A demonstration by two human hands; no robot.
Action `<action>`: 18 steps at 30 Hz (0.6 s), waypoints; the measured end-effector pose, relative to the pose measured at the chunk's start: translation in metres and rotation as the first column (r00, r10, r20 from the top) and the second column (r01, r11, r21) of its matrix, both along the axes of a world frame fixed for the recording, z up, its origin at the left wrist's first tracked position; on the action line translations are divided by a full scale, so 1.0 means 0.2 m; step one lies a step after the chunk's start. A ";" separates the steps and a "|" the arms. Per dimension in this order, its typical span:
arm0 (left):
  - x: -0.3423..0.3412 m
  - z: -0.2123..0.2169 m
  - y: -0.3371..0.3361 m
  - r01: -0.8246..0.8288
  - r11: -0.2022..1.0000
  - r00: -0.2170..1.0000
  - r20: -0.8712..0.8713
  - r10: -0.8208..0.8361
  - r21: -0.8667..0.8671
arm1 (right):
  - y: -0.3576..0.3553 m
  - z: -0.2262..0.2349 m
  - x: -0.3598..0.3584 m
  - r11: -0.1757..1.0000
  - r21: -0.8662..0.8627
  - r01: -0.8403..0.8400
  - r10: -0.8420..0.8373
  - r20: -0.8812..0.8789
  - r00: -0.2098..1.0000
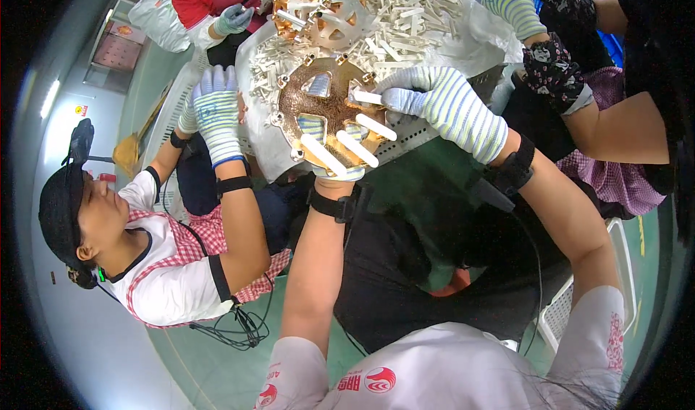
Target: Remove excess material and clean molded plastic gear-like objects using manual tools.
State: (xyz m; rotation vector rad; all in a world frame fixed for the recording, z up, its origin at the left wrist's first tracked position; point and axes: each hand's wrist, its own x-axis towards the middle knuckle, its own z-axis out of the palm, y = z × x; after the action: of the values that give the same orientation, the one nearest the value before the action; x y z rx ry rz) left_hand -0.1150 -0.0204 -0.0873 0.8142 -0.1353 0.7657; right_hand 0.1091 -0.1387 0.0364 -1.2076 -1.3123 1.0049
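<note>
My left hand [339, 173], in a striped knit glove, supports a round copper-coloured plate [295, 102] from underneath. Parts of the glove show through the plate's cut-out openings, and small metal knobs line its rim. Several white sticks, one of them this white stick [323, 154], jut from the plate's near side toward me. At the plate's right side my right hand [452, 110], gloved alike, pinches another white stick [368, 97] between thumb and fingers. That stick's far end meets or overlaps the plate; I cannot tell whether it is seated.
Beyond the plate, a large heap of loose white sticks [413, 19] lies on a white sheet [492, 30]. Another copper-coloured round assembly [337, 19] stands at the back. Co-workers' gloved hands are at the left [217, 110], far left and upper right. A white basket [557, 312] is at lower right.
</note>
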 end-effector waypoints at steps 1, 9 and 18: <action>0.00 -0.03 0.00 -0.191 0.932 0.908 -0.306 0.287 0.309 | 0.00 0.00 0.00 1.000 -0.002 0.024 -0.024 0.019 1.000; 0.04 0.00 0.03 -0.015 0.286 0.221 -0.276 0.935 0.958 | -0.03 0.02 -0.04 0.996 -0.006 0.094 -0.093 0.034 0.995; 0.11 0.10 0.07 -0.199 0.376 0.321 -0.303 0.897 0.905 | -0.02 0.06 0.04 0.995 -0.101 0.015 -0.038 -0.235 0.971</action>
State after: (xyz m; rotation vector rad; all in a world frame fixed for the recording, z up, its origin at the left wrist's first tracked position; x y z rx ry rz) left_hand -0.0925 -0.0058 -0.0681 2.0801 0.8541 1.0224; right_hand 0.1162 -0.1420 0.0493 -1.1369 -1.0679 1.1674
